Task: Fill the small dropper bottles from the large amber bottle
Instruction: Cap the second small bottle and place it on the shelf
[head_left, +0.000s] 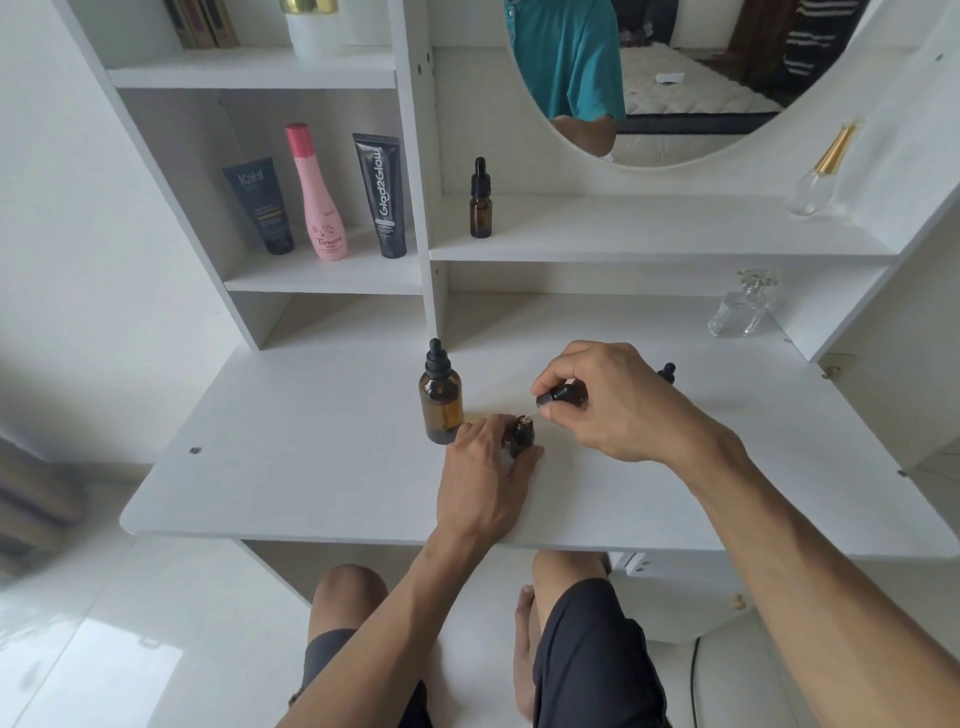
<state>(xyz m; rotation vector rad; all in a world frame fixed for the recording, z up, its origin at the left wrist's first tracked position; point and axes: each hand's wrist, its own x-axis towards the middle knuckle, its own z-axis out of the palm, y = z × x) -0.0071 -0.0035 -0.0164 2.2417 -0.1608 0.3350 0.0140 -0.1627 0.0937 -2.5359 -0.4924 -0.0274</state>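
The left hand (488, 467) grips 1 small open bottle (522, 436) on the desk (311, 467) beside the capped large amber bottle (440, 405), while the right hand (608, 400) pinches a dropper (561, 393) over its mouth, where a tilted tip could drip outside.

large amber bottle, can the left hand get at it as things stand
Probably yes: the large amber bottle stands right beside the left hand with nothing between, but that hand grips the small open bottle and must let go first.
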